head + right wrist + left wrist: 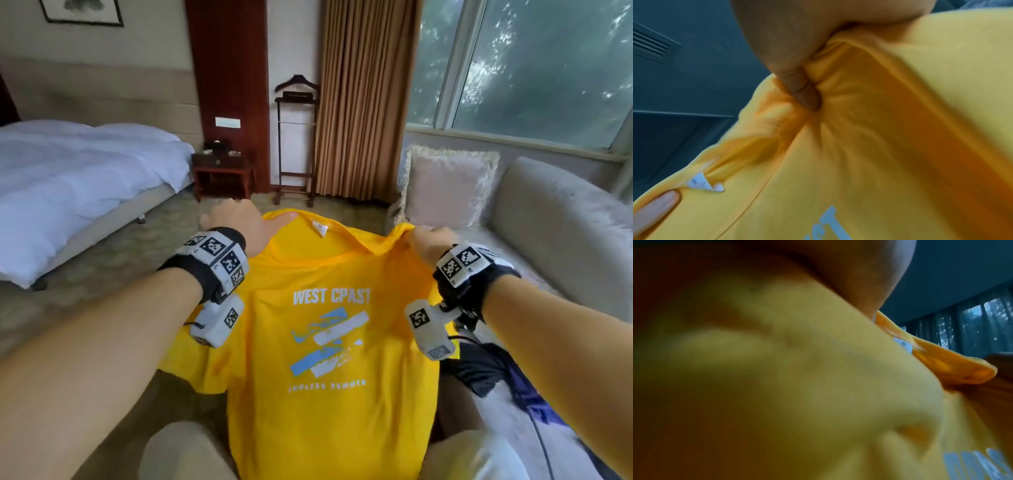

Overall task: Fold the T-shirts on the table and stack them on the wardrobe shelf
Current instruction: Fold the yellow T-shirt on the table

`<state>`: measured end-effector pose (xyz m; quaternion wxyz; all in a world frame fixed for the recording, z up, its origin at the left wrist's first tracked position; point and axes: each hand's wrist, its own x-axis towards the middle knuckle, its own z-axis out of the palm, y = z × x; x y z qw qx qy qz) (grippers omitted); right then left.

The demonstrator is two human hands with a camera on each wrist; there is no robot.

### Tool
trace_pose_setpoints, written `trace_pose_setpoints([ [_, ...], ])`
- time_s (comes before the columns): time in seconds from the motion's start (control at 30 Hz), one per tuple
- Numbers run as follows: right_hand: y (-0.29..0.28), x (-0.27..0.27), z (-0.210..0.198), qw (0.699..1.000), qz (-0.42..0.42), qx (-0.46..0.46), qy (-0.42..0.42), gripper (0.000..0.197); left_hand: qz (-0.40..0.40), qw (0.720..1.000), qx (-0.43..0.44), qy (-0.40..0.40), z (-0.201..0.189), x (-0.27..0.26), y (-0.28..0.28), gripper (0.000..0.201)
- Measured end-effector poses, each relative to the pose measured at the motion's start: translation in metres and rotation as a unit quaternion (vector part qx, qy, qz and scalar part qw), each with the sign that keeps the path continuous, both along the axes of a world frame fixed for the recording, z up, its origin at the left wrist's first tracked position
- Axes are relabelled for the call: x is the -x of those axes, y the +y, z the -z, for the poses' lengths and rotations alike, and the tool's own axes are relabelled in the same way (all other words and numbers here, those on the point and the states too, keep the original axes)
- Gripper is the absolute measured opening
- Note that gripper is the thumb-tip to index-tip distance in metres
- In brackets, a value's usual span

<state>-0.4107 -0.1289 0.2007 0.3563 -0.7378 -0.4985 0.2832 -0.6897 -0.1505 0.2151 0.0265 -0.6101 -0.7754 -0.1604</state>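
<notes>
Yellow T-shirt [318,359], soft knit, white-and-blue print, held up over lap; left hand [239,222] gripping 1 shoulder, right hand [430,245] fisted on the other; white neck label [320,228].

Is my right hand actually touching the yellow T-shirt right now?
Touching: the right wrist view shows the right hand pinching a bunch of the yellow T-shirt.

The yellow T-shirt [322,274] is soft matt knit cloth with a smooth printed design and a small white label [321,229] at its neck. The curtain [363,99] is ribbed brown cloth, the valet stand [295,144] dark polished wood, the sofa [561,219] plush grey fabric.
</notes>
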Motion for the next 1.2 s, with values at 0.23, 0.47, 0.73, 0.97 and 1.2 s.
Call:
trace_pose_setpoints([
  [0.23, 0.078, 0.0, 0.062, 0.994, 0.082, 0.069, -0.023, 0.037, 0.115, 0.984, 0.12, 0.063, 0.058, 0.025, 0.087, 0.085],
  [0.47, 0.18, 0.007, 0.142, 0.981, 0.1, 0.142, -0.082, 0.047, 0.146, 0.973, 0.176, -0.007, 0.142, 0.052, 0.205, 0.047],
  [0.73, 0.278, 0.002, 0.222, 0.963, 0.111, 0.22, -0.11, 0.049, 0.029, 0.983, 0.156, -0.09, 0.245, 0.051, 0.304, 0.037],
  [0.97, 0.293, 0.016, 0.248, 0.942, 0.07, 0.29, -0.153, 0.096, 0.049, 0.947, 0.281, -0.151, 0.269, 0.063, 0.305, 0.086],
  [1.2, 0.24, 0.058, 0.244, 0.919, -0.031, 0.292, -0.264, 0.077, 0.001, 0.92, 0.39, -0.026, 0.264, 0.084, 0.247, 0.115],
])
